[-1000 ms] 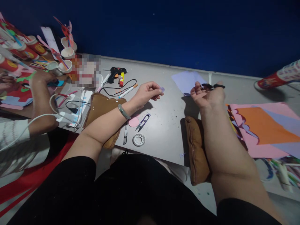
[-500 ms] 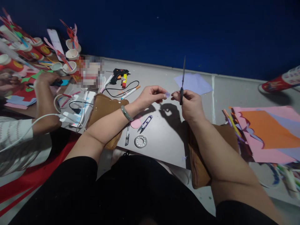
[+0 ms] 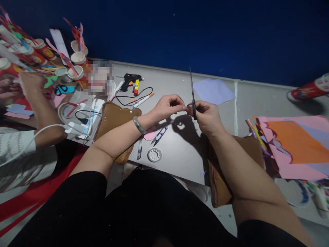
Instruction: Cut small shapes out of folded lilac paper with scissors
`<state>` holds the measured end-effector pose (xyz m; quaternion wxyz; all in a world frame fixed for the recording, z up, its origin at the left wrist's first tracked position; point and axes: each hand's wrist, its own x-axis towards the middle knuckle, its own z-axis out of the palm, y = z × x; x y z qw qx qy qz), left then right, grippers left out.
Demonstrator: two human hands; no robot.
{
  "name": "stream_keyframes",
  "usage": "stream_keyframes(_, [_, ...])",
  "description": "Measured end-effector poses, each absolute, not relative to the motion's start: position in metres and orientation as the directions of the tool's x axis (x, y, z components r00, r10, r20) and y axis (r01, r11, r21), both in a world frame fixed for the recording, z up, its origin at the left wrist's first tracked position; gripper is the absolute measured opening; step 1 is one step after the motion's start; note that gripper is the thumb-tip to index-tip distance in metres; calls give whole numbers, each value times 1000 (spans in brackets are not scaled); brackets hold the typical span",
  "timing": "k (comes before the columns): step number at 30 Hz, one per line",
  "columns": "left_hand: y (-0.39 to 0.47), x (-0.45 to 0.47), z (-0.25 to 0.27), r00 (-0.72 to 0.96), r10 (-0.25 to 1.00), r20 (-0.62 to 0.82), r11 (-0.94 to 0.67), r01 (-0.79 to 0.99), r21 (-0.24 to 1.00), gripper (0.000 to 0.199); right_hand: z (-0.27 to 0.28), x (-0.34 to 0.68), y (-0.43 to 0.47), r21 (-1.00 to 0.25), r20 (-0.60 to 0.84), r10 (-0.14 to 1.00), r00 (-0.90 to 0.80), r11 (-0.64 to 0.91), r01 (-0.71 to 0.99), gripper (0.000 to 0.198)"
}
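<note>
In the head view my left hand [image 3: 167, 106], with a green bangle [image 3: 139, 125] at its wrist, pinches a tiny piece of purple paper [image 3: 185, 108], mostly hidden by the fingertips. My right hand [image 3: 208, 116] is closed around black-handled scissors [image 3: 192, 91], whose blades point up and away from me. The right fingertips meet the left ones at the paper piece. Beyond the right hand lies a purple paper sheet [image 3: 214, 90]. Under my left wrist are a pink paper circle [image 3: 149, 135], thread snips [image 3: 159, 136] and a tape roll [image 3: 154, 155].
A black glue gun [image 3: 130, 81], a glue stick [image 3: 136, 87] and a marker [image 3: 142, 101] lie farther back. Brown cushions [image 3: 117, 118] sit beneath both forearms. To the right are an orange paper sheet [image 3: 298, 140] and a red cup [image 3: 309, 90]. A co-worker's arm [image 3: 38, 99] is at left.
My right hand has moved left with the scissors, bringing its fingertips to the left hand's. The purple piece now shows less. At left, the co-worker's hand has shifted left.
</note>
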<state>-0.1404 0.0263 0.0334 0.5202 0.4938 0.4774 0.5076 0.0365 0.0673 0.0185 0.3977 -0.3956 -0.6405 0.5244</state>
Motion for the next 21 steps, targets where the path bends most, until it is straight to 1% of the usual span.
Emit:
stream_keyframes(3, [26,-141,33,45,999,-6,10,-96,995,12,17,36,67,-988,95,913,-397,135,74,36])
stream_keyframes(7, [28,-145,27,85,994,64,-54,-109,993,10,15,36,67,-990,105,915,-389,134,49,37])
stream_keyframes(9, [31,-147,22,98,989,112,-103,-94,990,15,15,36,67,-991,104,922,-372,128,40,36])
stream_keyframes(12, [34,-149,15,106,980,169,-162,-72,984,29,16,36,67,-991,111,924,-365,131,30,38])
stream_keyframes(15, [35,-148,12,109,974,197,-188,-88,978,41,17,36,67,-992,103,923,-371,120,23,41])
stream_keyframes(18, [32,-145,14,114,977,178,-165,-113,980,46,16,36,67,-993,100,921,-377,115,16,42])
stream_keyframes(21, [27,-142,21,107,988,109,-90,-167,982,51,15,37,68,-990,129,924,-361,138,-2,41])
